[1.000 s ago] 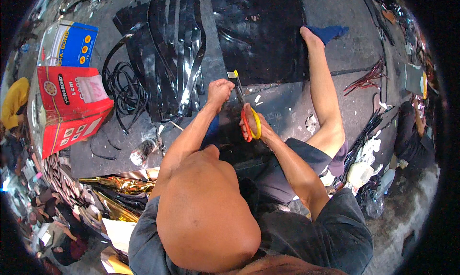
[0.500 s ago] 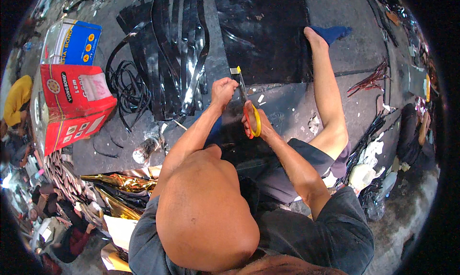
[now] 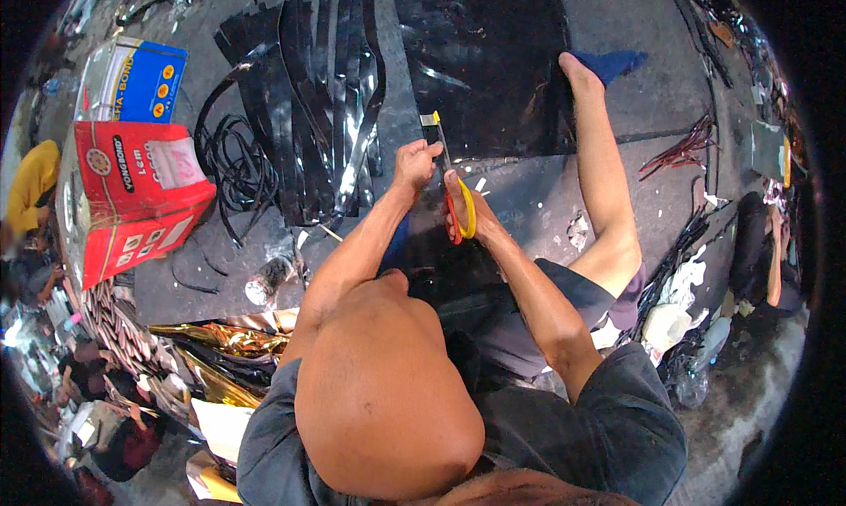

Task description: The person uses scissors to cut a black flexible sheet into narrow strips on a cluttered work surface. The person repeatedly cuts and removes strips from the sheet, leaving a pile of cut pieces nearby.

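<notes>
My right hand point(image 3: 463, 211) is closed round the yellow-and-red handles of a pair of scissors point(image 3: 443, 156), whose blades point away from me. Just left of the blades is my left hand point(image 3: 414, 164), with its fingers curled in and its thumb reaching toward the metal. A small dark piece with a pale and yellow end point(image 3: 429, 119) stands out beyond the left fingers beside the blade tips; whether the fingers grip it is hidden. Past both hands lies a wide black glossy sheet point(image 3: 493, 74). Long black strips point(image 3: 308, 109) are spread left of it.
A red box point(image 3: 137, 197) and a blue-and-white box point(image 3: 145, 78) stand at left, beside a coil of black strip point(image 3: 238, 175). My outstretched leg point(image 3: 604, 153) lies right of the sheet. Gold foil point(image 3: 225, 334) lies near left. Other people sit at the left and right edges.
The small piece with the yellow end has moved slightly away from me and left. My left thumb now reaches closer to the blades. My right hand has shifted little with the scissors.
</notes>
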A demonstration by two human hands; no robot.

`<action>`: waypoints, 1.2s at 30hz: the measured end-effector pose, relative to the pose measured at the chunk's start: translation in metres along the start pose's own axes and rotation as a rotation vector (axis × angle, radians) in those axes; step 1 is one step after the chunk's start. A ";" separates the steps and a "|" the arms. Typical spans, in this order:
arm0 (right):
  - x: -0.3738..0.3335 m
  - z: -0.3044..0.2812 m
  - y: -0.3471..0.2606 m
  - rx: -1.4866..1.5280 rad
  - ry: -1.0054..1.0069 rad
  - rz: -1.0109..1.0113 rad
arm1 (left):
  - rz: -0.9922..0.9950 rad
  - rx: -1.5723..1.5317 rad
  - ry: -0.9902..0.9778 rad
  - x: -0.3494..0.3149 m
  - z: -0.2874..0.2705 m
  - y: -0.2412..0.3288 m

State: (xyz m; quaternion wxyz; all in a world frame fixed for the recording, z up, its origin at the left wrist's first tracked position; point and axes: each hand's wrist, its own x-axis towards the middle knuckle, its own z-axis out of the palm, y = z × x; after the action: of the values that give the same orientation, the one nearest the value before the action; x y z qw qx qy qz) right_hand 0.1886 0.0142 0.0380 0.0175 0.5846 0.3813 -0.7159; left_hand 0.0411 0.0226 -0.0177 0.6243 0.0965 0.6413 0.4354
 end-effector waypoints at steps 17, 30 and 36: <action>0.044 0.005 -0.043 -0.039 0.122 -0.143 | 0.014 -0.057 -0.094 -0.017 -0.008 0.023; 0.142 -0.009 -0.148 -0.330 0.256 -0.322 | 0.139 -0.001 -0.160 -0.049 -0.014 0.042; 0.182 -0.007 -0.218 -0.318 0.293 -0.389 | 0.161 -0.006 -0.157 -0.073 -0.018 0.062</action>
State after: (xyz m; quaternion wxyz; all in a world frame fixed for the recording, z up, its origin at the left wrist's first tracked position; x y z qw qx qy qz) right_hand 0.0342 0.2497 -0.0026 -0.0841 0.5873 0.5923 -0.5451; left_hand 0.0134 0.0031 0.0741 0.6360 0.1795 0.5793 0.4771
